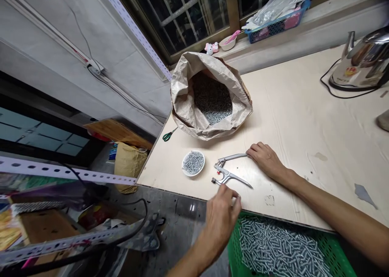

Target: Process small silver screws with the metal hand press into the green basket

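Silver hand pliers (pixel 228 171) lie open on the pale wooden table (pixel 304 119). My right hand (pixel 265 158) rests on the table with curled fingers touching the end of the pliers' upper handle. My left hand (pixel 223 215) hovers at the table's front edge, just below the pliers, fingers pinched together; what they hold is too small to see. A small white dish of metal screws (pixel 193 163) sits left of the pliers. Below the table edge stands a green crate (pixel 334 256) full of similar screws.
A big paper sack of screws (pixel 209 94) stands at the back of the table, green-handled scissors (pixel 169 135) beside it. A steel kettle with a black cord (pixel 361 62) is at the far right. A blue basket (pixel 275 26) sits on the windowsill. Perforated metal bars (pixel 60 172) clutter the left.
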Tool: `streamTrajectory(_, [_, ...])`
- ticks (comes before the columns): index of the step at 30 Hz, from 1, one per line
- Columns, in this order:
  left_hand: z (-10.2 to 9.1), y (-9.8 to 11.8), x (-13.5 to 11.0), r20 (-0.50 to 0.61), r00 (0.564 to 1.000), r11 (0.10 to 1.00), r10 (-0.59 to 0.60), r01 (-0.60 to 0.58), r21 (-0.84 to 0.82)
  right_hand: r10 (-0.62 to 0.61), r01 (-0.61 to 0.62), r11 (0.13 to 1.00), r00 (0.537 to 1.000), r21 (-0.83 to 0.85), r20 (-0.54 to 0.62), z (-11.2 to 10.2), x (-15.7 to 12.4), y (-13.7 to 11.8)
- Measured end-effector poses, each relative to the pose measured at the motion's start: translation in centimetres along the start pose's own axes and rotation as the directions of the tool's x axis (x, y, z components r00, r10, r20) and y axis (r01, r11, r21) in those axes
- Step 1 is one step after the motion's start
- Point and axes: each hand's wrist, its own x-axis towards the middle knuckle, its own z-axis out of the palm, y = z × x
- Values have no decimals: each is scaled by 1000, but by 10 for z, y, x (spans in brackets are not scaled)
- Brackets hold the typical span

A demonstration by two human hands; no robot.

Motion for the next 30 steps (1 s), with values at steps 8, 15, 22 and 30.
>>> streamTrajectory(8, [-35, -113, 33, -228, 956, 895, -186, 261, 362, -2, 2, 1000, 1000, 5, -9, -2, -1, -1])
streamTrajectory(15, [-35, -161, 36, -30, 999, 906, 43, -27, 423, 21, -20, 999, 1000, 31, -23, 4, 1, -2])
streamTrajectory(22, [-22, -185, 48, -225, 955, 951, 191, -123, 284, 117, -131, 973, 990, 193, 83, -63, -19, 22])
streamTrajectory(30, [0, -113, 10, -421, 881, 957, 213, -101, 273, -46, -89, 936, 928, 340, 369, -112, -121, 17])
